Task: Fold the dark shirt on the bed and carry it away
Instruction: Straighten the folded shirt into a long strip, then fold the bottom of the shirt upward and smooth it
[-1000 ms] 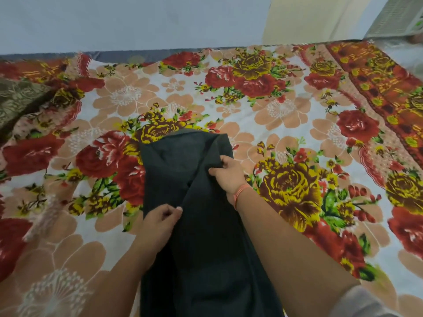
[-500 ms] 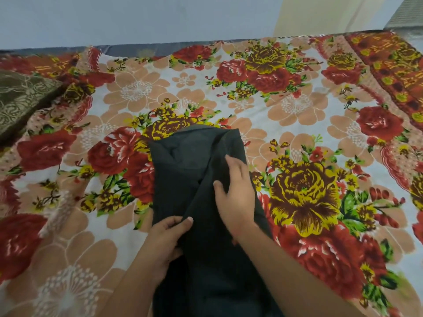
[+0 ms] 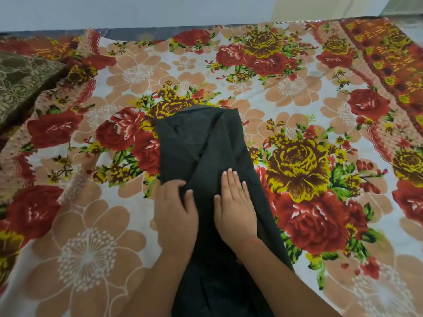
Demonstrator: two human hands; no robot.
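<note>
Head view — hands [image 3: 235, 209] (flat) on shirt [image 3: 206, 143]

A pale wall [image 3: 137, 10] rises behind the floral-sheeted bed [image 3: 297, 92].

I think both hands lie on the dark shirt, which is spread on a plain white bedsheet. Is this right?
Not quite. The head view shows the left hand and the right hand on the dark shirt, but the bedsheet is not plain white: it is printed with large red, yellow and peach flowers.
</note>
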